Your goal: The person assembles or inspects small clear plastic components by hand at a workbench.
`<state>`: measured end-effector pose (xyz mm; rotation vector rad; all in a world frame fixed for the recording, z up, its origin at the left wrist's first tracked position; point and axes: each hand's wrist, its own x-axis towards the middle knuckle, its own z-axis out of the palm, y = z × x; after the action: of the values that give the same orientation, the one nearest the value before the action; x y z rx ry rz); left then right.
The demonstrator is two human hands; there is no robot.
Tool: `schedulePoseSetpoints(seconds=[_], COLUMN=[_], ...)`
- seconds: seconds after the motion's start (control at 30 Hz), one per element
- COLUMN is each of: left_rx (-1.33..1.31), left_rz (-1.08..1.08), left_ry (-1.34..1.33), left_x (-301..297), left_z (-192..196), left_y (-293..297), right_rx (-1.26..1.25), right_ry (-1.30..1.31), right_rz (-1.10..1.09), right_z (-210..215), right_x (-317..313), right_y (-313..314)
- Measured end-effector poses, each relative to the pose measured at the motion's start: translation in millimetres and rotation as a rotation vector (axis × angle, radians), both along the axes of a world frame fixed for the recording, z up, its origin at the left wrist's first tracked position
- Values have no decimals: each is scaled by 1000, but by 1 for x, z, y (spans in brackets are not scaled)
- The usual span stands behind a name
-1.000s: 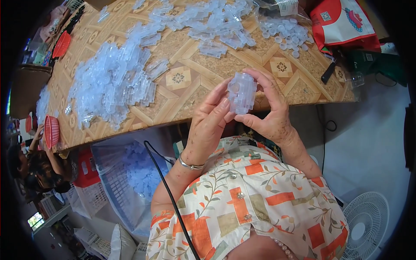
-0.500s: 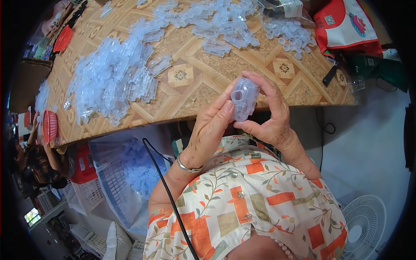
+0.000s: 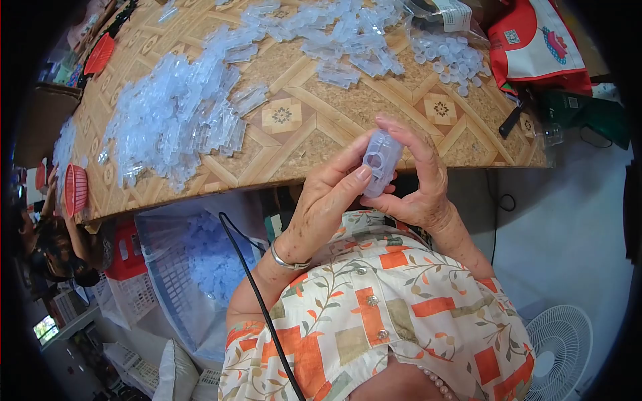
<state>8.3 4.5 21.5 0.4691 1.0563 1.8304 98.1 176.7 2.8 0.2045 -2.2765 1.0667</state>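
Note:
Between both hands, just off the table's near edge, is a translucent bluish plastic part (image 3: 382, 160) with a round opening on its face. My left hand (image 3: 334, 184) grips it from the left, thumb pressed on its front beside the opening. My right hand (image 3: 422, 174) holds its right side, fingers curled over the top end and thumb at the bottom end. The part stands tilted, its top leaning right. A large heap of clear plastic pieces (image 3: 177, 113) lies on the table to the left, with more pieces (image 3: 348, 40) farther back.
Small round caps (image 3: 448, 57) lie by a clear bag at the back right, near a red and white bag (image 3: 535, 47). A black-handled tool (image 3: 511, 120) rests at the right edge. Below the table stands a lined basket (image 3: 167, 267) of bluish pieces; a fan (image 3: 558, 347) is lower right. Another person (image 3: 63, 234) works at far left.
The plastic part has been turned in my hands, so it looks narrower and its round opening faces more to the side. Both hands stay nearly in place.

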Motion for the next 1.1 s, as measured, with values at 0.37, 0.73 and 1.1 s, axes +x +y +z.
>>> schedulePoseSetpoints(seconds=[0.37,0.73,1.1], left_rx=[-15,-10,-40], left_rz=[-11,-4,20], left_ry=[-9,-18,163], left_x=[0,0,-1], left_z=[-1,-5,-8], left_y=[-1,-1,1], right_rx=[-53,1,3], right_ry=[30,8,26], right_rz=[-22,5,-15], right_z=[-4,-8,-8], right_x=[-1,1,-2], right_y=[-5,-1,-3])
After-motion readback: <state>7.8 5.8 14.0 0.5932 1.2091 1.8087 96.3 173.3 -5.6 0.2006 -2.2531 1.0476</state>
